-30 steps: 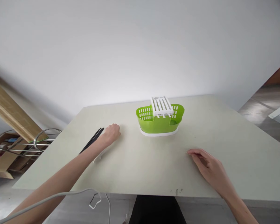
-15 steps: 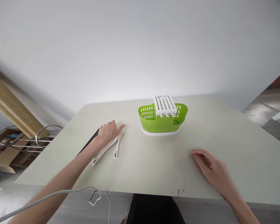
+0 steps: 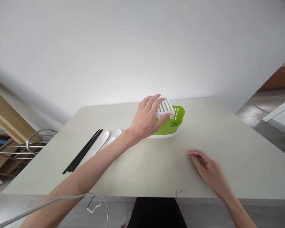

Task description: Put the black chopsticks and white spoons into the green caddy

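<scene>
My left hand [image 3: 146, 118] is over the left side of a green and white cutlery basket [image 3: 165, 128], thumb spread away from the fingers. It hides that end of the basket; whether it touches the white slotted rack [image 3: 166, 107] on top I cannot tell. Resting on the table at the right, my right hand [image 3: 207, 169] has its thumb and fingertips together, with nothing visible in them. Black chopsticks [image 3: 84, 152] lie side by side at the left. Close by are white spoons [image 3: 105, 136], some partly covered by my left forearm.
The pale table [image 3: 152, 171] meets a white wall behind. A grey cable [image 3: 61, 199] crosses in front of my left forearm. Off the left edge stand a metal rack [image 3: 38, 142] and a long wrapped board [image 3: 11, 117]; a white panel [image 3: 281, 115] is at far right.
My left hand has moved right, from above the spoons and chopsticks to the basket. The chopsticks and spoon bowls are now uncovered. My right hand stays on the table.
</scene>
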Available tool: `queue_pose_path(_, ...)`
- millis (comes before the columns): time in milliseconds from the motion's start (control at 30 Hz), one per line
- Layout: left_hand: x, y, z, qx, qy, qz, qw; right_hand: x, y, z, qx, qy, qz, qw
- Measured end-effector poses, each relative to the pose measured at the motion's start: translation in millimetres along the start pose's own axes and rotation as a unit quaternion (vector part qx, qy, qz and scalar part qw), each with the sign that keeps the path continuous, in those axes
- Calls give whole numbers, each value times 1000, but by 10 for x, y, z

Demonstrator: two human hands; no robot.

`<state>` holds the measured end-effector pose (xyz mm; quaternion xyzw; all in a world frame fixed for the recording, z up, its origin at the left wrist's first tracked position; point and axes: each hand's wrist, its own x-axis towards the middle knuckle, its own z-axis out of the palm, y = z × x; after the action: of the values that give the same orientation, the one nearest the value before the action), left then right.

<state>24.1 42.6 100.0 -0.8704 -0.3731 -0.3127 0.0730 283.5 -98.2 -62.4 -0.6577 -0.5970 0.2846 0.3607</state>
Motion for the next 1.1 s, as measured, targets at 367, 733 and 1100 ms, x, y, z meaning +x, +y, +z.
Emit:
queue_pose_path(367, 123, -570, 270, 73, -38, -33, 996, 20, -31, -22, 8, -15, 8, 1000)
queue_pose_path(733, -476, -1762, -478, 164, -71, -196, 964, -23, -25, 2, -6, -3, 24, 1000)
queue_pose_path(1100, -890, -1331, -533, 120, 64, -213, 968, -13, -19, 15, -23, 11, 17, 1000)
